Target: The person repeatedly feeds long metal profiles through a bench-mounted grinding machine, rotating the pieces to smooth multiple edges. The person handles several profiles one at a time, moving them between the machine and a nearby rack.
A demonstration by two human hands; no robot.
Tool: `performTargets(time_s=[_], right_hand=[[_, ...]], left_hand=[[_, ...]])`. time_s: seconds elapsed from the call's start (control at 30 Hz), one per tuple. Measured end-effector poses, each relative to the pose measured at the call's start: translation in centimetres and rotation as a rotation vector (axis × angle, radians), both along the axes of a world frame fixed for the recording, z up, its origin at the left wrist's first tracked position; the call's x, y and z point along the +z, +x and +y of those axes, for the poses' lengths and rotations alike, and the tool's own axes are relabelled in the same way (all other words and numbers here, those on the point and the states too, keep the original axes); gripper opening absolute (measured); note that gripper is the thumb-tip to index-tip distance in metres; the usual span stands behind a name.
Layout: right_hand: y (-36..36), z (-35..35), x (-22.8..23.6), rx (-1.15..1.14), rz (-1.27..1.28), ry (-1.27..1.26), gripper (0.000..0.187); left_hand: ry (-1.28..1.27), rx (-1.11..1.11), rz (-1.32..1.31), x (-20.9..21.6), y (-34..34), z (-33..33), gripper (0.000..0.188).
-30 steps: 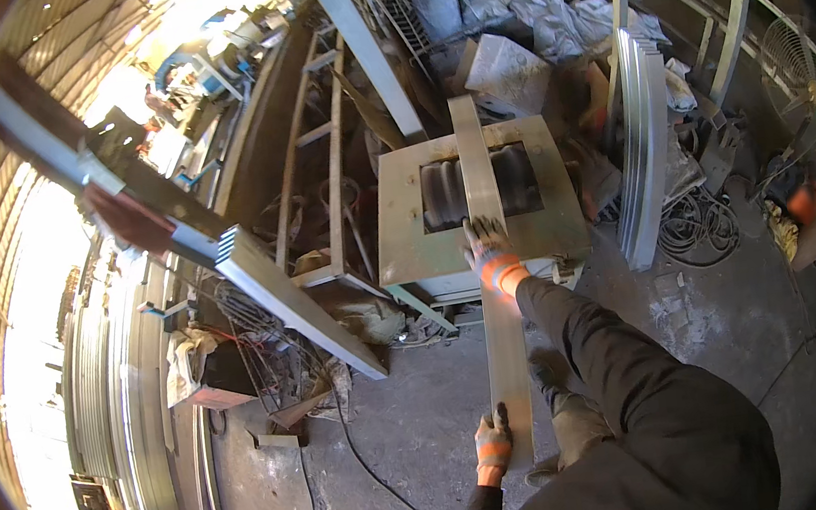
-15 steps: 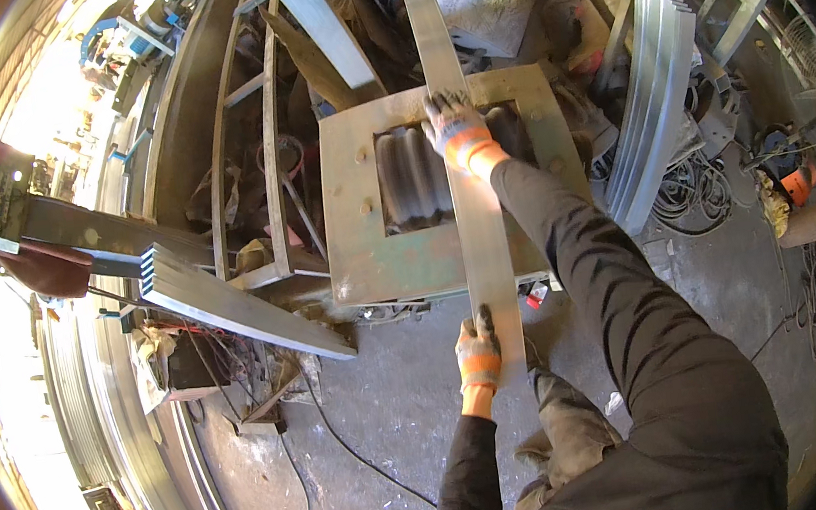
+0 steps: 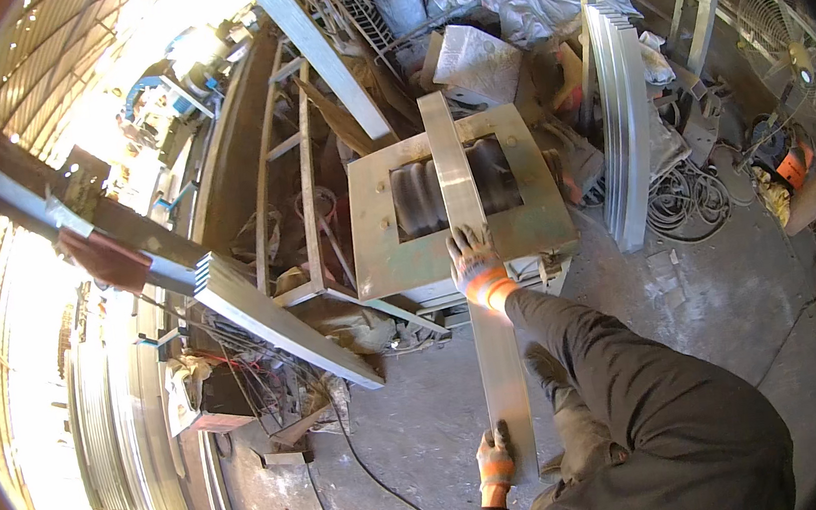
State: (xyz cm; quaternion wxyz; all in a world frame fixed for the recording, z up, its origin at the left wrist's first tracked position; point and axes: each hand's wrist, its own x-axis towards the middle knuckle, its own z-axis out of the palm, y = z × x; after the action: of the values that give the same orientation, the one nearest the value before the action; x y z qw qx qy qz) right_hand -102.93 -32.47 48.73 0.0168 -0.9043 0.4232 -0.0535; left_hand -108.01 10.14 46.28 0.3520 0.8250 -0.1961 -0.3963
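A long, flat silvery metal bar (image 3: 502,375) lies across a boxy machine with a worn greenish top plate (image 3: 404,267). The plate's square opening shows dark ribbed rollers (image 3: 415,202) beneath the bar. Wearing a grey and orange glove, my left hand (image 3: 495,461) grips the bar's left edge close to its near end; part of its fingers is hidden. My right hand (image 3: 479,265), gloved alike, rests flat on the bar's upper face just in front of the opening, fingers stretched out and spread.
At left, a bundle of metal bars (image 3: 285,321) leans on a support; another bundle (image 3: 621,130) stands upright at right. Coiled cable (image 3: 686,201) lies on the floor below a fan (image 3: 789,50). A black cable (image 3: 377,472) crosses the floor at left.
The bar has slid toward me, its near end now lower in view. My left hand has come nearer with it. My right hand has moved from above the opening to the machine's near edge.
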Motion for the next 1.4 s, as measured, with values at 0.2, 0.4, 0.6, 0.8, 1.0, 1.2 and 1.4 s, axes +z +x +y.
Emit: performTargets(time_s=[0.2, 0.4, 0.6, 0.8, 1.0, 1.2, 1.4], right_hand=[[-6.1, 18.4, 0.7, 0.021, -0.185, -0.051, 0.063], [-9.4, 32.3, 1.5, 0.015, -0.15, 0.055, 0.072], [-12.7, 40.1, 0.8, -0.095, -0.38, 0.3, 0.128], [-10.9, 36.4, -4.8, -0.543, -1.353, 1.337, 0.139], [-10.3, 28.5, -4.6, -0.048, -1.956, 2.157, 0.047], [-4.6, 10.5, -4.5, -0.426, -1.687, 1.507, 0.062], [5.9, -12.4, -1.1, -0.006, -0.729, -0.007, 0.074]], left_hand=[[0.074, -0.006, -0.029, 0.3, -5.5, 18.6, 0.068], [0.131, -0.016, -0.102, 1.9, -9.0, 32.7, 0.074], [0.167, -0.022, -0.548, 4.5, -10.7, 40.4, 0.041], [0.05, -0.09, -0.848, 9.9, -10.7, 36.4, 0.047], [-0.056, -0.058, 0.012, 8.0, 0.5, 28.3, 0.071], [0.196, -0.071, 0.308, 6.5, 6.1, 10.3, 0.062], [0.043, -0.051, 0.072, 5.4, 9.5, -13.0, 0.072]])
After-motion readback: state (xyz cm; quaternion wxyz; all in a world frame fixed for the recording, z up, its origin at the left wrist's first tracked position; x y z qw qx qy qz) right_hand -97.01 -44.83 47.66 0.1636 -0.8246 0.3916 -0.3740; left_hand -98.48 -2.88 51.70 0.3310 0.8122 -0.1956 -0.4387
